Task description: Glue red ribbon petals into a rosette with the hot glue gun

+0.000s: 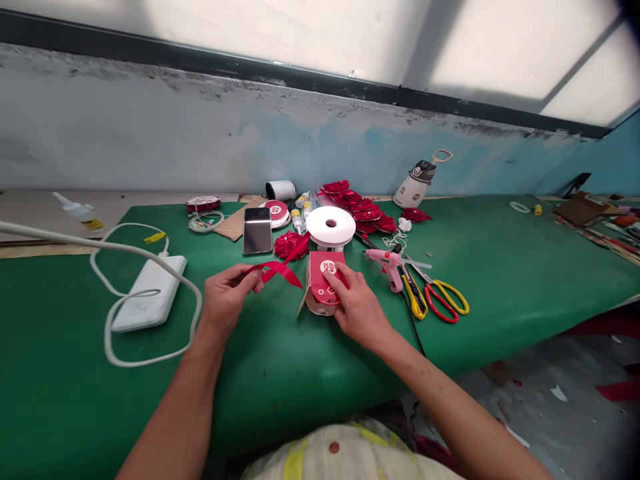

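Note:
My left hand point(227, 290) is closed in a pinch on a red ribbon point(286, 271), whose loose end trails to the right above the green table covering. On the right, my right hand point(357, 303) grips a small red printed box point(319, 263) by its top and right side; a cardboard flap sticks out at its left. Just behind the box sits a white ribbon spool point(320, 229). A red ribbon flower point(286, 246) lies near the ribbon, and a pile of similar red flowers point(363, 207) is farther back.
Right of the box lie a pink glue gun point(393, 265), a yellow utility knife point(414, 297) and red-and-yellow scissors point(453, 305). A phone point(257, 233) lies behind my left hand. At left, a white power bank point(150, 293) has looping cables. A bottle point(414, 187) stands by the wall.

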The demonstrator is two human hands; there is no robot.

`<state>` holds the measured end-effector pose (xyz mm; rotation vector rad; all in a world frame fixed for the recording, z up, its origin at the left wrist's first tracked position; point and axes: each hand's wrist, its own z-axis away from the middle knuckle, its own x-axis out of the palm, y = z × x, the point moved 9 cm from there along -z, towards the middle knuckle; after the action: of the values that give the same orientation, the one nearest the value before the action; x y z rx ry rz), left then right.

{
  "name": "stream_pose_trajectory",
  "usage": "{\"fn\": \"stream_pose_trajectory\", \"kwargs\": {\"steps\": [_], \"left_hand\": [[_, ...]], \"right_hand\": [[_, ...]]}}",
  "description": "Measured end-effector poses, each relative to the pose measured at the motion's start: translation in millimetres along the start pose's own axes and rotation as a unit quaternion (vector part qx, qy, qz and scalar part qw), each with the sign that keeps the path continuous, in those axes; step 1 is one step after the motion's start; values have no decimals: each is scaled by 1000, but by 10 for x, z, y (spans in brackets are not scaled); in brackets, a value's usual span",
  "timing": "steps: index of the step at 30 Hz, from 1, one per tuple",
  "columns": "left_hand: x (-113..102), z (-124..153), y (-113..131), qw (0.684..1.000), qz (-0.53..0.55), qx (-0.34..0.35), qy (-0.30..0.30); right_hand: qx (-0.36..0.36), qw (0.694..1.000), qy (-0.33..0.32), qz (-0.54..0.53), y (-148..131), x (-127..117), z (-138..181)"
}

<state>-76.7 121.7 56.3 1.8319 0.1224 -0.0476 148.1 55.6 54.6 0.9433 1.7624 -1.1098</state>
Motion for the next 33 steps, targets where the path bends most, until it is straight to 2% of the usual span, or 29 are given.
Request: {"fn": "stream_pose_trajectory", "kwargs": {"steps": [3, 7, 10, 12, 17, 24, 33], "left_hand": [[32, -9, -20, 1000, 18, -8, 2], [122, 11, -26, 999, 35, -12, -15], [159, 30, -46, 999, 36, -22, -27], [173, 35, -58, 999, 36, -25, -32], [185, 45, -81, 999, 27, -30, -34], [173, 40, -93, 999, 21, -29, -27], [270, 64, -77, 998, 13, -10, -67]], "right_hand": [[26, 998, 28, -50, 192, -147, -37], [58, 988, 88, -111, 465, -599, -27], [88, 991, 66, -73, 590, -853, 14], [92, 995, 30, -20, 606, -925, 26], [84, 993, -43, 77, 558, -874, -32], [62, 973, -50, 215, 461, -789, -119], [66, 975, -37, 209, 554, -673, -210]]}}
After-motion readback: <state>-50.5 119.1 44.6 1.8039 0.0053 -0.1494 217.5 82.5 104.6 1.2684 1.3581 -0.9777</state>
